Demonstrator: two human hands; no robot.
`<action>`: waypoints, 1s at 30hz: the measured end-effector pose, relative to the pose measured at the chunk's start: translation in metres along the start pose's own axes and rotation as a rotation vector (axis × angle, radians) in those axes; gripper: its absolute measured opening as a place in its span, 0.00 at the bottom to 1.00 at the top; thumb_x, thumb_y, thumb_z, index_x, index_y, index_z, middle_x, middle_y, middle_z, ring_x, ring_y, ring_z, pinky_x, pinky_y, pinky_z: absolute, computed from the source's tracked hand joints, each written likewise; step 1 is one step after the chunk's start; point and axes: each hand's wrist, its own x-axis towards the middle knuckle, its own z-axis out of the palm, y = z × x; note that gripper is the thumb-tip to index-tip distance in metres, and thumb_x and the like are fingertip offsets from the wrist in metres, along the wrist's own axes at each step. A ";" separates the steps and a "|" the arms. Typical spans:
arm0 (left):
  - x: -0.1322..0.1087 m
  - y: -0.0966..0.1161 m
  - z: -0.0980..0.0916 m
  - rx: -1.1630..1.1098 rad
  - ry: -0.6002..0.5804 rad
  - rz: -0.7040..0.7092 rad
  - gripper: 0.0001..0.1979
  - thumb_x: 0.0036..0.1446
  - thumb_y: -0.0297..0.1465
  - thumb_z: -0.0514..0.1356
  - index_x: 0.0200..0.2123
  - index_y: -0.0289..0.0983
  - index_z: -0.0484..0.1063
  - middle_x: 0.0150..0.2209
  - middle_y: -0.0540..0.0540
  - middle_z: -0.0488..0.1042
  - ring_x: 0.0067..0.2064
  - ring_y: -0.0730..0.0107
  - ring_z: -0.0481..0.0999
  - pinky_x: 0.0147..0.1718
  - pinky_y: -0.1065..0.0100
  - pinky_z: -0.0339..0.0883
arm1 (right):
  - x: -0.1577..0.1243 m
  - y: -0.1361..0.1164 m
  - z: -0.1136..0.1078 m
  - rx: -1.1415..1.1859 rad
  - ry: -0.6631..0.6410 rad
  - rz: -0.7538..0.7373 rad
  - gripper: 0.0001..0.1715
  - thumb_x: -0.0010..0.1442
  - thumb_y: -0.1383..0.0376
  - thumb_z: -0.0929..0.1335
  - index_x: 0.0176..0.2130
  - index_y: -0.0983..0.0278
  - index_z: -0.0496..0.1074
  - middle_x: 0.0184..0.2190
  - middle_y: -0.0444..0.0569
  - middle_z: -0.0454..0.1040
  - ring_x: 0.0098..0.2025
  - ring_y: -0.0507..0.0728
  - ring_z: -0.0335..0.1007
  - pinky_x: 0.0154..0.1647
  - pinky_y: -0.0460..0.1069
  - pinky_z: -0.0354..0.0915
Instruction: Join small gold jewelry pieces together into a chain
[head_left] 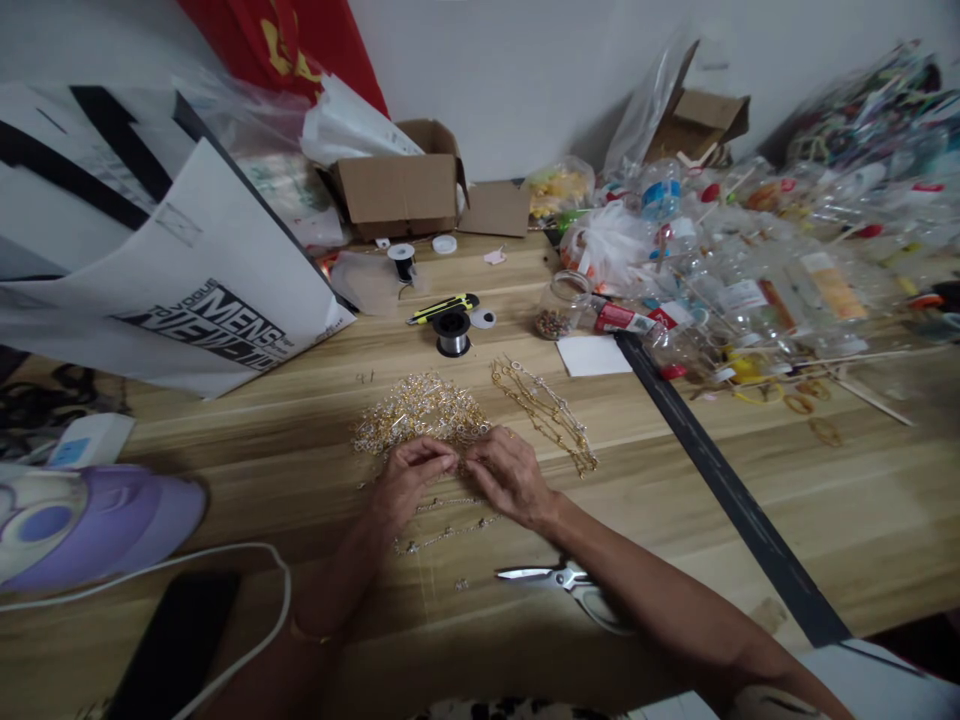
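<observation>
My left hand (409, 478) and my right hand (511, 475) meet fingertip to fingertip over the table. Thumb and forefinger are pinched on each; whatever is between them is too small to make out. Just beyond the fingers lies a tangled heap of gold and silver chains (416, 408). Two thin beaded chains (450, 531) stretch across the wood under my hands, their ends partly hidden. Right of the heap, several chains (544, 412) are laid out in lengths. Scissors (559, 577), blades partly open, rest by my right forearm.
Behind the heap are a wire spool (453, 336), a yellow utility knife (442, 309) and a jar of beads (559, 310). Plastic bottles (750, 290) crowd the right. A white bag (247, 270), a purple object (127, 520), a white cable (281, 570) and a phone (176, 640) occupy the left.
</observation>
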 end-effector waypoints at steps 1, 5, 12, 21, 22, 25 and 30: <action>0.000 0.000 0.000 0.006 0.003 0.003 0.05 0.40 0.28 0.68 0.21 0.35 0.75 0.22 0.51 0.75 0.27 0.73 0.71 0.32 0.70 0.64 | 0.000 0.000 0.000 -0.001 0.000 -0.003 0.04 0.61 0.69 0.64 0.36 0.63 0.68 0.31 0.50 0.70 0.34 0.55 0.64 0.37 0.51 0.62; 0.000 0.003 0.002 0.016 0.010 0.013 0.05 0.39 0.28 0.68 0.21 0.35 0.75 0.22 0.50 0.74 0.27 0.73 0.71 0.32 0.70 0.63 | 0.000 0.000 0.000 -0.002 -0.002 -0.013 0.04 0.61 0.70 0.63 0.37 0.64 0.68 0.31 0.50 0.71 0.34 0.55 0.64 0.37 0.50 0.63; 0.000 0.002 0.000 0.052 -0.005 0.000 0.05 0.40 0.29 0.68 0.22 0.34 0.75 0.22 0.51 0.74 0.27 0.73 0.70 0.32 0.71 0.63 | 0.000 0.000 0.000 -0.008 -0.006 -0.020 0.04 0.61 0.69 0.63 0.36 0.64 0.68 0.31 0.50 0.70 0.34 0.55 0.64 0.36 0.50 0.63; 0.001 0.002 0.000 0.054 0.004 -0.017 0.05 0.38 0.28 0.68 0.22 0.35 0.75 0.23 0.51 0.75 0.27 0.74 0.71 0.32 0.71 0.65 | -0.001 0.001 0.001 -0.007 -0.015 -0.020 0.04 0.62 0.69 0.63 0.36 0.64 0.68 0.31 0.50 0.70 0.34 0.55 0.65 0.36 0.51 0.63; 0.001 0.003 0.001 0.055 0.005 -0.017 0.05 0.38 0.28 0.68 0.22 0.35 0.75 0.23 0.51 0.75 0.27 0.74 0.71 0.32 0.71 0.65 | -0.001 0.001 0.001 -0.007 -0.013 -0.022 0.04 0.62 0.69 0.63 0.36 0.64 0.68 0.31 0.50 0.70 0.34 0.55 0.65 0.36 0.51 0.63; 0.002 0.003 0.000 0.076 0.020 -0.016 0.05 0.37 0.27 0.68 0.22 0.35 0.75 0.24 0.51 0.76 0.28 0.73 0.72 0.32 0.71 0.65 | 0.000 0.001 0.001 -0.004 -0.007 -0.027 0.04 0.62 0.69 0.63 0.36 0.64 0.68 0.31 0.50 0.71 0.34 0.55 0.65 0.36 0.51 0.63; 0.001 0.002 -0.001 0.155 0.049 -0.001 0.06 0.38 0.27 0.68 0.24 0.35 0.75 0.24 0.51 0.76 0.28 0.74 0.73 0.32 0.72 0.66 | 0.001 0.000 0.000 -0.004 -0.001 -0.029 0.04 0.61 0.70 0.63 0.36 0.64 0.68 0.31 0.50 0.70 0.34 0.55 0.65 0.36 0.51 0.63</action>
